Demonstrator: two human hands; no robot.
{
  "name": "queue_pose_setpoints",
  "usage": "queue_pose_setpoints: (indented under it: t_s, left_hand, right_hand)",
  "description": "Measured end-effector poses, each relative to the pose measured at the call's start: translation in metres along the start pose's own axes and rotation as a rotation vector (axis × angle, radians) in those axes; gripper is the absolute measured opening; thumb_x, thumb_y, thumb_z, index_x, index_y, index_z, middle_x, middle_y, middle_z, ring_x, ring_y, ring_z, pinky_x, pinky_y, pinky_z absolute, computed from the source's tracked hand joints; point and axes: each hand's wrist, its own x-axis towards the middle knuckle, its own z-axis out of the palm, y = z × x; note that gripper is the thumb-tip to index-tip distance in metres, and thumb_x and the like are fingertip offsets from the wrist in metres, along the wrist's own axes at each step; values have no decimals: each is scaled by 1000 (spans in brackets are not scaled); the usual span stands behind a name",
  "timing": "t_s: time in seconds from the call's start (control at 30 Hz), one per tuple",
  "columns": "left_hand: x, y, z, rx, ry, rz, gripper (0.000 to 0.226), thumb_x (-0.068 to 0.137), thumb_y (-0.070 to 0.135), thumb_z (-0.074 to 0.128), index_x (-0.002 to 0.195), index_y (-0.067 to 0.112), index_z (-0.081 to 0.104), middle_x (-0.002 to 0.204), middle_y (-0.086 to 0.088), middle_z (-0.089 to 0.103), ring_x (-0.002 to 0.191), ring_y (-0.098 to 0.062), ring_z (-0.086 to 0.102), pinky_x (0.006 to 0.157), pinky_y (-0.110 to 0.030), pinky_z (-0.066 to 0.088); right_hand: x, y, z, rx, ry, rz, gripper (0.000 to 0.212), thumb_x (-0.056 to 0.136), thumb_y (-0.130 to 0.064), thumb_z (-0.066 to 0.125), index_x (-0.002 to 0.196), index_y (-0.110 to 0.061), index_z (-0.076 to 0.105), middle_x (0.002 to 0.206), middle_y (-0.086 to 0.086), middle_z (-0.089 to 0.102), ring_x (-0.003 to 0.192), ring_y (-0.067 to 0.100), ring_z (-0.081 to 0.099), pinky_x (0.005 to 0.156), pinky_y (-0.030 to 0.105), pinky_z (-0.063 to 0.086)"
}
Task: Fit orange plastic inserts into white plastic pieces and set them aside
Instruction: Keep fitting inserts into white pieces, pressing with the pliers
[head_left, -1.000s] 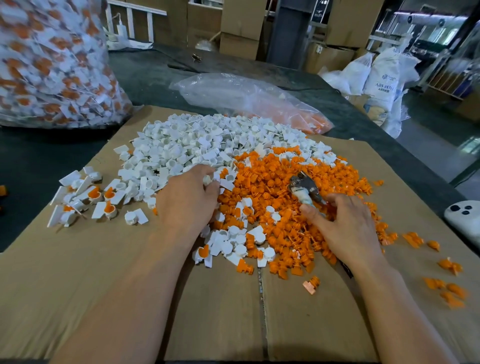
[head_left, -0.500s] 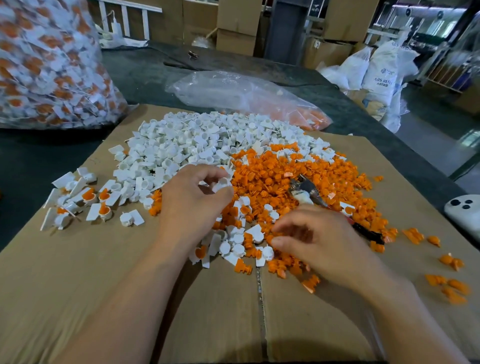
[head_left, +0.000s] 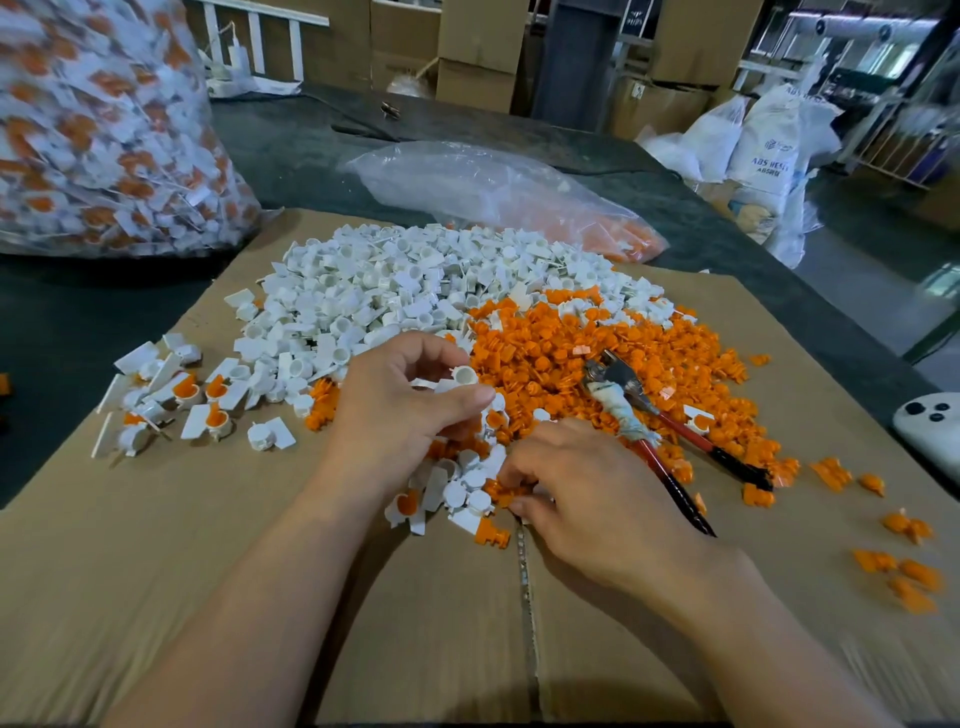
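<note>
A heap of white plastic pieces (head_left: 405, 291) covers the far middle of the cardboard sheet (head_left: 156, 571), and a heap of orange inserts (head_left: 582, 343) lies to its right. My left hand (head_left: 395, 410) holds one white piece (head_left: 464, 375) between thumb and fingers, its round cup facing up. My right hand (head_left: 587, 499) lies at the near edge of the piles, its fingertips pinching at an orange insert (head_left: 506, 491). Fitted white pieces with orange inserts (head_left: 202, 400) lie in a small group at the left.
Red-handled pliers (head_left: 654, 436) lie on the orange heap by my right hand. A big clear bag of fitted pieces (head_left: 104, 130) stands far left, a flatter clear bag (head_left: 498, 192) behind the piles. A white device (head_left: 930, 431) sits at the right edge. Loose orange inserts (head_left: 898, 566) scatter right.
My left hand has lifted a white piece from the pile and turned it cup up. My right hand let go of the pliers and moved down-left to the near orange inserts.
</note>
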Motion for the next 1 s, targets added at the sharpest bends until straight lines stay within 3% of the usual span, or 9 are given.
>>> queue_pose_setpoints:
  t_s: [0.13,0.2,0.3,0.43,0.53,0.7,0.8,1.0]
  left_hand:
    - [0,1,0,-7,-33,-4,23,72,0,74,82,20,68,70,0,62,49,-5,61,50,-14,49]
    - [-1,2,-2,-12,-55,7,26,76,-1,70,88,21,69,66,0,55,48,-1,57,52,-12,47]
    - [0,1,-2,15,-80,-13,30,75,0,71,94,24,68,56,7,50,46,-3,52,51,-13,46]
    - [-2,4,-1,-16,-94,-55,23,73,-4,71,84,15,64,54,3,50,42,-6,51,45,-14,43]
    - [-4,5,0,-64,-120,-69,20,78,-6,66,81,13,68,52,5,61,48,-7,59,49,-13,48]
    - [-4,6,3,-159,-155,-127,23,80,-10,60,75,11,67,55,-1,67,50,-9,64,48,-15,49]
    - [-3,5,4,-148,-185,-130,20,80,-9,62,72,9,66,54,-4,65,48,-13,63,46,-19,51]
    - [-5,5,8,-123,-212,-148,14,80,-8,63,74,4,62,51,-7,63,42,-16,60,40,-21,48]
  right_hand:
    - [-1,4,2,-20,-2,-44,21,91,-33,52,110,-27,58,103,-8,52,101,11,41,82,23,31]
    - [-1,7,-2,55,45,5,14,91,-30,52,103,-25,59,96,-11,51,93,7,43,77,20,32]
    - [3,13,-11,317,128,142,10,90,-25,54,95,-32,57,86,-20,51,81,-2,49,67,9,36]
    - [14,19,-21,663,248,210,33,93,-16,50,94,-48,53,92,-19,58,82,-8,56,68,4,41]
    - [24,17,-19,889,277,225,30,93,-8,48,91,-36,60,86,-8,65,76,0,63,68,14,51]
    - [27,12,-5,1257,301,336,18,93,-3,46,91,-16,59,73,-2,70,69,10,67,62,19,53]
    - [25,14,0,1299,400,409,14,90,-8,53,85,-16,62,74,-4,70,71,12,67,61,21,54]
    - [21,15,1,1231,553,380,13,83,-9,63,78,-21,68,64,-10,66,57,2,59,54,18,51]
